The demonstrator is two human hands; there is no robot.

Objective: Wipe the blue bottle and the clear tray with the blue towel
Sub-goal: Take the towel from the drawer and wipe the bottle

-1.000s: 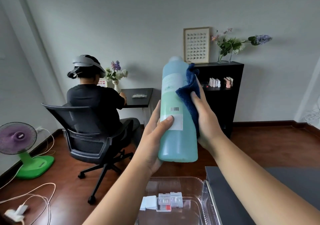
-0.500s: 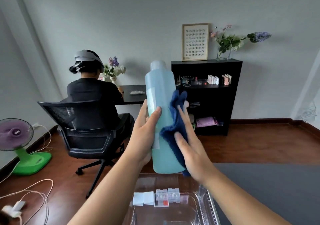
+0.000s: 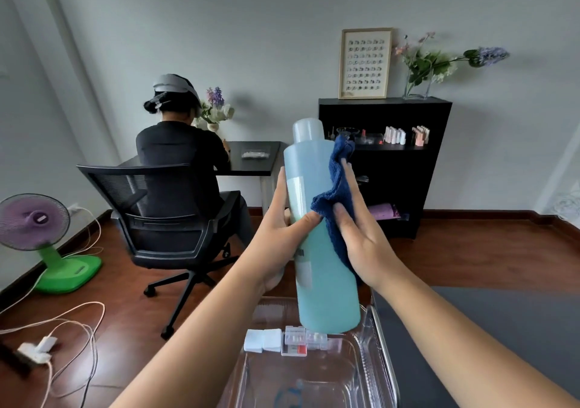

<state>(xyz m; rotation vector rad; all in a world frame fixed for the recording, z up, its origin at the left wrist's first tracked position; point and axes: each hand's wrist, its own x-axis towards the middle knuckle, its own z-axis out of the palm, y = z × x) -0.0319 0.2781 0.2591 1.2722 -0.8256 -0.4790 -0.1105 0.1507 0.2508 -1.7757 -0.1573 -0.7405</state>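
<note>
The blue bottle (image 3: 320, 225) carries a pale label on its left side; a few dark marks show on the label just below the left thumb, but they are too blurred to read. Its liquid is turquoise and fills most of the body, and the cap is the same pale blue.

The left hand (image 3: 282, 235) holds the bottle upright in the air, above the far edge of the clear tray (image 3: 370, 373). The fingers go behind the bottle and the thumb lies across its front, so the hand is closed around the body at about the middle of its height. The forearm comes up from the bottom left.

The right hand (image 3: 361, 235) presses the blue towel (image 3: 337, 188) against the right side of the bottle. Its fingers are stretched out and nearly flat, close together, pointing up, with the cloth between the palm and the bottle. The towel is bunched, and its upper end reaches to the bottle's shoulder.

The tray sits below, at the left edge of a dark grey table (image 3: 502, 338). Along the tray's far wall lie two white pads (image 3: 263, 340) and small clear boxes (image 3: 303, 340), one with a red part.
</note>
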